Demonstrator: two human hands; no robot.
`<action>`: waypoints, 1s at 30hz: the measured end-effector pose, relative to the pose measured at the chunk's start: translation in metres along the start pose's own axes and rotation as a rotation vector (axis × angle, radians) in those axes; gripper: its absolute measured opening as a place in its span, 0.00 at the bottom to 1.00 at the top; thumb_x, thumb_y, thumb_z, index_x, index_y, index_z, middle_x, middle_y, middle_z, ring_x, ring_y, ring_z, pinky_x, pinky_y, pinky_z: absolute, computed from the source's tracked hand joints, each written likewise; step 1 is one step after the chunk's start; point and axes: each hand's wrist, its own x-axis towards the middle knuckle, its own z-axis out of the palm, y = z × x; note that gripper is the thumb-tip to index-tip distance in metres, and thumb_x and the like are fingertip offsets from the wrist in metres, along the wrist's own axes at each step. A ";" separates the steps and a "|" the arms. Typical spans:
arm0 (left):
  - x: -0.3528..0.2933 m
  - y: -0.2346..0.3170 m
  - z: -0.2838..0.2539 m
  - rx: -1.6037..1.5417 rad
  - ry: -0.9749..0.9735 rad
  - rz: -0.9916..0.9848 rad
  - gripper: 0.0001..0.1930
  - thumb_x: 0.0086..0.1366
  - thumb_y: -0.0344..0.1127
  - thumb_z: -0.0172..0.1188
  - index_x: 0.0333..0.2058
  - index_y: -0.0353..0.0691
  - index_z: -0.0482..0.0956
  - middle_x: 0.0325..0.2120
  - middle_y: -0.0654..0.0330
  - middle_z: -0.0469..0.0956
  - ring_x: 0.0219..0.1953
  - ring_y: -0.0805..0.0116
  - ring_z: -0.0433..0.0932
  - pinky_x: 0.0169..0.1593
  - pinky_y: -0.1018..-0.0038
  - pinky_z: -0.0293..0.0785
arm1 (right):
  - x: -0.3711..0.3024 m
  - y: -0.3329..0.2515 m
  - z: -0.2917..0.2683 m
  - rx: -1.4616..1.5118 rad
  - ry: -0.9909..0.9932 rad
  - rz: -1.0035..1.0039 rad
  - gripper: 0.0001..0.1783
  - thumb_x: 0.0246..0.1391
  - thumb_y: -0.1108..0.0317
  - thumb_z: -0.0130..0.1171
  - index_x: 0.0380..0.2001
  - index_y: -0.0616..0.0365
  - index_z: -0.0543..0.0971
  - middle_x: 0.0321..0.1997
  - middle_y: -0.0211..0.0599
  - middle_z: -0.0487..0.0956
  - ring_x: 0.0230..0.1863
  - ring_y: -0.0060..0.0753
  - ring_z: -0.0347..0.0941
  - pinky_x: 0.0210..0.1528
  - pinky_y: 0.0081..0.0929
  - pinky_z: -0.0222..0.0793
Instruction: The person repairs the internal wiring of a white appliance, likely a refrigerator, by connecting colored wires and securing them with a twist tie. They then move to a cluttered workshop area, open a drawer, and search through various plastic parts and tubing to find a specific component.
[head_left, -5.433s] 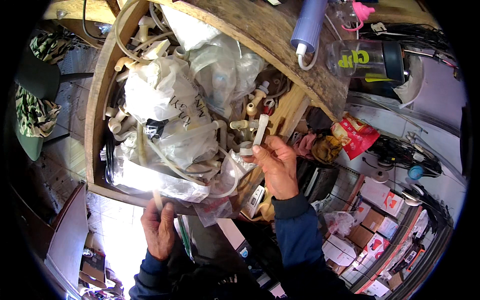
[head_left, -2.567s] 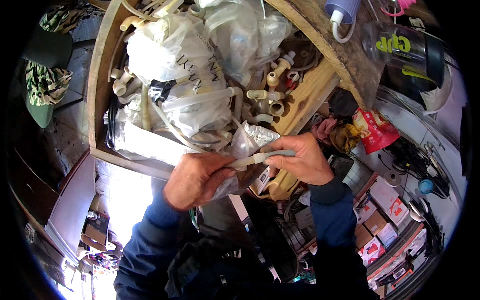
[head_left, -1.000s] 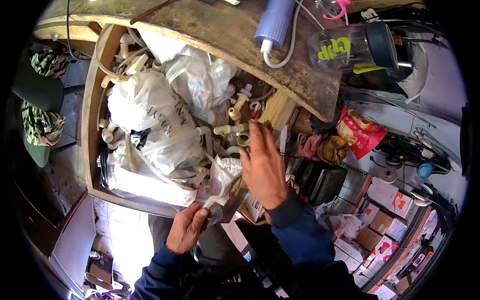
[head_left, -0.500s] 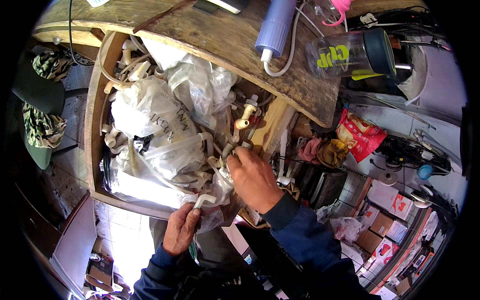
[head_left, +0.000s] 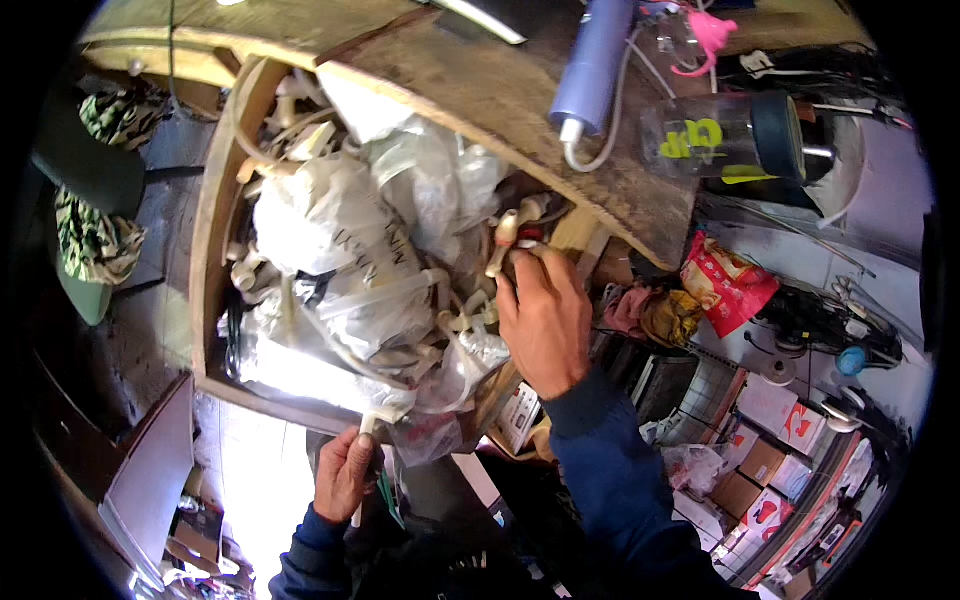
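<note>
My left hand (head_left: 343, 475) is closed around a white plastic elbow pipe (head_left: 372, 425) at the drawer's front edge, its bent end showing above the thumb. My right hand (head_left: 548, 325) reaches into the right side of the wooden drawer (head_left: 205, 270). Its thumb and forefinger are apart, with the other fingers bent down among the parts. Beside those fingertips lies a tan pipe fitting (head_left: 506, 232) with a red band. Clear plastic bags (head_left: 320, 215) and loose pale fittings (head_left: 460, 320) fill the drawer. What lies beneath the right fingers is hidden.
Above the drawer is a worn wooden tabletop (head_left: 470, 90) holding a purple cylinder (head_left: 595, 75) with a white hose and a clear bottle (head_left: 705, 140). A red packet (head_left: 728, 285) lies at right. Boxes (head_left: 770, 420) stand on a rack, lower right. A camouflage-covered chair (head_left: 95, 235) stands left.
My right hand has moved up and away from the drawer's front, to beside the tan fitting, which lies turned differently. My left hand has lowered and tilted the elbow pipe. The view has shifted slightly.
</note>
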 end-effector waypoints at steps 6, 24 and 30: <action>-0.007 0.016 -0.004 -0.311 0.010 -0.017 0.18 0.78 0.44 0.46 0.50 0.34 0.73 0.27 0.68 0.69 0.25 0.82 0.63 0.27 0.82 0.61 | -0.057 -0.048 -0.005 0.553 -0.267 0.211 0.11 0.57 0.74 0.65 0.43 0.67 0.80 0.33 0.46 0.79 0.32 0.39 0.78 0.35 0.31 0.73; -0.014 0.008 -0.012 -0.131 -0.078 -0.031 0.18 0.78 0.41 0.49 0.60 0.39 0.73 0.31 0.73 0.73 0.27 0.86 0.65 0.30 0.85 0.61 | -0.082 -0.089 0.033 1.006 -0.694 0.244 0.17 0.59 0.73 0.68 0.49 0.68 0.78 0.39 0.38 0.83 0.40 0.19 0.77 0.41 0.20 0.74; -0.041 0.006 -0.034 -0.274 0.395 0.107 0.11 0.74 0.44 0.59 0.35 0.44 0.75 0.21 0.73 0.68 0.20 0.84 0.62 0.23 0.83 0.57 | -0.059 -0.121 0.018 0.548 -0.294 -0.066 0.28 0.43 0.70 0.78 0.48 0.65 0.79 0.40 0.46 0.79 0.38 0.44 0.77 0.41 0.35 0.74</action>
